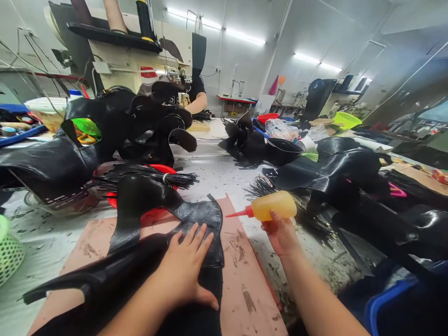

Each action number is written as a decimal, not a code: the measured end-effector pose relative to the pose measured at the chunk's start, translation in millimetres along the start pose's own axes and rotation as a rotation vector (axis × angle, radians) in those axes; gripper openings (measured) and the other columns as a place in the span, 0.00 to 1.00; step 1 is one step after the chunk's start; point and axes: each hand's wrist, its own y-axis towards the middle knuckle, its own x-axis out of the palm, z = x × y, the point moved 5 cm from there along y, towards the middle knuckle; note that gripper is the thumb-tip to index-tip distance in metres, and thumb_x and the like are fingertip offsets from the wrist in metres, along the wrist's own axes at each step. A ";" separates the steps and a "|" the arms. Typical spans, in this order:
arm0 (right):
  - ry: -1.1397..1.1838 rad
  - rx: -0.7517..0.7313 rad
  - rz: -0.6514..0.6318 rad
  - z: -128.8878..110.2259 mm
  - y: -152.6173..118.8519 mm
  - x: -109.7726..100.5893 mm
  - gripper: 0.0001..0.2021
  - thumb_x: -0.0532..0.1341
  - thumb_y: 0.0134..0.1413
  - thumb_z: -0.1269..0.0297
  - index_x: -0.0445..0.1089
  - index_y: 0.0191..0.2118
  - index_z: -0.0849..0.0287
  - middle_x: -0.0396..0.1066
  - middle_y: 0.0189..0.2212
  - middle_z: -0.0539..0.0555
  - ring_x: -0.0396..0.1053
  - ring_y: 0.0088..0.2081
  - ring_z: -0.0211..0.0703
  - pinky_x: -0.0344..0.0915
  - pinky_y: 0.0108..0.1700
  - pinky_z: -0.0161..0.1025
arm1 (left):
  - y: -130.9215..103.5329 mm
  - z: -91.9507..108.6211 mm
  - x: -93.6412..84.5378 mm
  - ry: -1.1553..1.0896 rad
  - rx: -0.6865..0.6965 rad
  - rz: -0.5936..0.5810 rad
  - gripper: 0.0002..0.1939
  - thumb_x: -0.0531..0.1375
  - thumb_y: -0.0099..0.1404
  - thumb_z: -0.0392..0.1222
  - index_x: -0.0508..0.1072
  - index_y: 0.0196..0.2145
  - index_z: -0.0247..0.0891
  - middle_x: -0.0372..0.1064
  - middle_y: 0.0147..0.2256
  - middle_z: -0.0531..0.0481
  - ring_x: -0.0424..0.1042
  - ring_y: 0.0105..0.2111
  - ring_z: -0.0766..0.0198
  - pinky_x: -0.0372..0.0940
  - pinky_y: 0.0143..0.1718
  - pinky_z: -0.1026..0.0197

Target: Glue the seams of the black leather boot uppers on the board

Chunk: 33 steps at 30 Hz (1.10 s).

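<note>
A black leather piece (206,214), stitched along its edge, lies on a pinkish board (241,280). My left hand (189,259) rests flat on the leather with its fingers spread. To the right, my right hand (282,233) grips a yellowish squeeze bottle (275,205) with a red pointed nozzle. The bottle is tilted nearly level, and its tip points left, a little apart from the leather's right edge. More black leather parts of the same piece spread left and toward me, partly hidden under my left forearm.
Bundled thin black strips (150,179) lie over a red basin (111,199). Black leather pieces pile up at left (45,163) and right (346,168). A pale green basket (10,249) stands at the left edge. Beyond are sewing machines and another person's arm (198,103).
</note>
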 end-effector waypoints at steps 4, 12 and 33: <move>-0.081 0.004 0.036 5.4 4.1 6.2 0.26 0.73 0.18 0.58 0.67 0.32 0.58 0.69 0.23 0.47 0.64 0.18 0.33 0.60 0.15 0.28 | 2.5 -1.5 2.2 0.000 0.007 -0.009 0.62 0.61 0.37 0.70 0.43 0.61 0.34 0.28 0.61 0.39 0.32 0.61 0.45 0.38 0.57 0.37; -0.166 -0.120 0.042 8.9 5.3 11.0 0.25 0.72 0.20 0.58 0.67 0.31 0.61 0.70 0.24 0.49 0.66 0.21 0.35 0.61 0.16 0.29 | 3.6 0.1 4.6 0.006 0.005 -0.024 0.62 0.62 0.36 0.69 0.43 0.61 0.34 0.28 0.61 0.38 0.32 0.61 0.43 0.39 0.56 0.36; -0.244 -0.174 0.025 13.5 7.0 9.2 0.22 0.70 0.26 0.57 0.69 0.32 0.61 0.70 0.26 0.50 0.66 0.23 0.35 0.62 0.17 0.29 | 5.1 -1.1 7.1 -0.039 0.026 0.024 0.62 0.63 0.35 0.68 0.46 0.61 0.36 0.31 0.61 0.36 0.33 0.61 0.40 0.38 0.56 0.35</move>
